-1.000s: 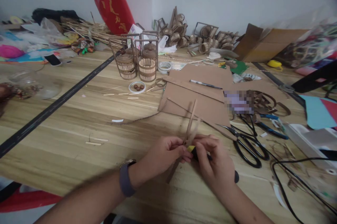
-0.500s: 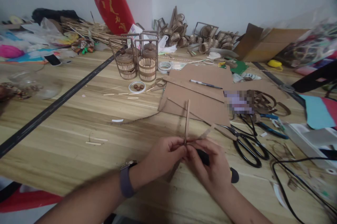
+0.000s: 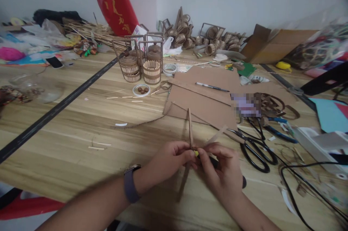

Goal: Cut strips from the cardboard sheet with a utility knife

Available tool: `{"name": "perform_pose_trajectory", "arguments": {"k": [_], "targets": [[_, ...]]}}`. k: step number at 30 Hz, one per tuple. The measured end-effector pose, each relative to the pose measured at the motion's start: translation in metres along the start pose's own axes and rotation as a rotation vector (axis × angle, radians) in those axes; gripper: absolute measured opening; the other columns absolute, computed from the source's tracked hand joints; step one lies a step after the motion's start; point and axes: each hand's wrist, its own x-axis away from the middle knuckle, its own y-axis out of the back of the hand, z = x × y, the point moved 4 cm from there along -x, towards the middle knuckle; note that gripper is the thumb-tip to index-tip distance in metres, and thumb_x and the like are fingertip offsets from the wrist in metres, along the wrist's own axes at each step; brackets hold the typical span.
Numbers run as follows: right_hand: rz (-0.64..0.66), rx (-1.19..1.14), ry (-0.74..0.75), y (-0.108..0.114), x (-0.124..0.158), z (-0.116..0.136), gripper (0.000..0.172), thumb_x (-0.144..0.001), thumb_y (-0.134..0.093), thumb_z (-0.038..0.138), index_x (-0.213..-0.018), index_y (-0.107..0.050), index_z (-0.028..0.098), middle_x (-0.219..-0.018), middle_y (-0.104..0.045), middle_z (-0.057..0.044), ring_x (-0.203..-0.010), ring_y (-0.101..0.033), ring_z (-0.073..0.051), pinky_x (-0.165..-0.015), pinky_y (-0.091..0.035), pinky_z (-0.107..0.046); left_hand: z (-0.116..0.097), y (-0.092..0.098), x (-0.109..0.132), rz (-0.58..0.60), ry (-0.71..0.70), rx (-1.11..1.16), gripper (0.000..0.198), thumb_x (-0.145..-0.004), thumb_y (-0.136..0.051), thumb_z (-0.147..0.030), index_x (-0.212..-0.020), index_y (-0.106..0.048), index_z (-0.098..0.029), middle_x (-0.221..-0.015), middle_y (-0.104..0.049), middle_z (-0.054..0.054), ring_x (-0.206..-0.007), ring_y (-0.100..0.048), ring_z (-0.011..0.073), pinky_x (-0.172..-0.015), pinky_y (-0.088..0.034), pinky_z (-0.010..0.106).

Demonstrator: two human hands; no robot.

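Observation:
My left hand (image 3: 176, 156) pinches a thin brown strip (image 3: 190, 126) that stands up from the fingertips. Its lower part seems to show below the fingers. My right hand (image 3: 221, 166) is closed round a black-handled tool (image 3: 214, 162) with a yellow part at its front end; its rear end sticks out past the palm, and its tip is hidden at the left fingertips. A pale flat strip (image 3: 217, 134) juts up beside the right fingers. Both hands meet just above the wooden table (image 3: 81, 176).
Black-handled scissors (image 3: 257, 153) and blue-handled pliers (image 3: 282, 133) lie to the right, near black cables. Ahead are cardboard sheets (image 3: 203, 111) with a pen (image 3: 212, 87), small slatted baskets (image 3: 151, 72) and a dish (image 3: 135, 91) of brown beads. A cardboard box (image 3: 274, 48) stands behind.
My right hand has shifted slightly right, and the tool's yellow part now shows between the fingertips. The brown strip leans a little more to the left.

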Motion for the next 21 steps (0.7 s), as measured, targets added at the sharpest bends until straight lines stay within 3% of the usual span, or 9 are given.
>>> {"name": "perform_pose_trajectory", "arguments": {"k": [2, 6, 12, 17, 21], "targets": [[0.008, 0.082, 0.079, 0.0, -0.002, 0.005, 0.006, -0.092, -0.063, 0.029, -0.091, -0.058, 0.026, -0.073, -0.072, 0.0, -0.063, -0.07, -0.018, -0.057, -0.055, -0.031, 0.002, 0.002, -0.002, -0.015, -0.012, 0.011, 0.053, -0.073, -0.075, -0.064, -0.081, -0.067, -0.013, -0.074, -0.062, 0.001, -0.068, -0.057, 0.0124, -0.069, -0.046, 0.026], [0.074, 0.118, 0.109, -0.005, -0.003, 0.006, 0.011, -0.094, -0.06, 0.029, -0.105, -0.059, 0.027, -0.089, -0.077, -0.003, -0.078, -0.074, -0.021, -0.064, -0.058, -0.034, 0.003, 0.003, -0.003, -0.028, -0.034, -0.007, 0.051, -0.075, -0.073, -0.062, -0.086, -0.068, -0.013, -0.076, -0.063, 0.002, -0.068, -0.056, 0.0125, -0.069, -0.046, 0.026], [-0.03, 0.153, 0.069, -0.002, 0.005, -0.001, 0.008, -0.093, -0.061, 0.032, -0.096, -0.06, 0.025, -0.08, -0.075, -0.003, -0.071, -0.073, -0.02, -0.061, -0.058, -0.034, 0.0, -0.002, 0.001, -0.031, -0.021, -0.067, 0.036, -0.081, -0.069, -0.049, -0.083, -0.068, -0.013, -0.075, -0.063, 0.002, -0.071, -0.059, 0.0135, -0.07, -0.048, 0.026], [-0.041, 0.023, -0.098, -0.002, 0.007, -0.01, 0.013, -0.09, -0.065, 0.032, -0.085, -0.058, 0.023, -0.071, -0.07, -0.003, -0.062, -0.071, -0.018, -0.053, -0.057, -0.029, 0.002, -0.003, 0.003, -0.018, 0.007, -0.102, 0.033, -0.083, -0.065, -0.048, -0.077, -0.065, -0.015, -0.073, -0.066, 0.003, -0.071, -0.062, 0.0146, -0.071, -0.05, 0.028], [-0.116, -0.092, -0.214, 0.001, 0.006, -0.014, 0.016, -0.089, -0.067, 0.032, -0.088, -0.055, 0.022, -0.071, -0.067, -0.001, -0.058, -0.069, -0.015, -0.05, -0.057, -0.026, 0.007, -0.004, 0.003, 0.013, 0.042, -0.098, 0.037, -0.082, -0.066, -0.052, -0.083, -0.066, -0.015, -0.074, -0.067, 0.003, -0.069, -0.063, 0.0149, -0.071, -0.049, 0.029]]}}
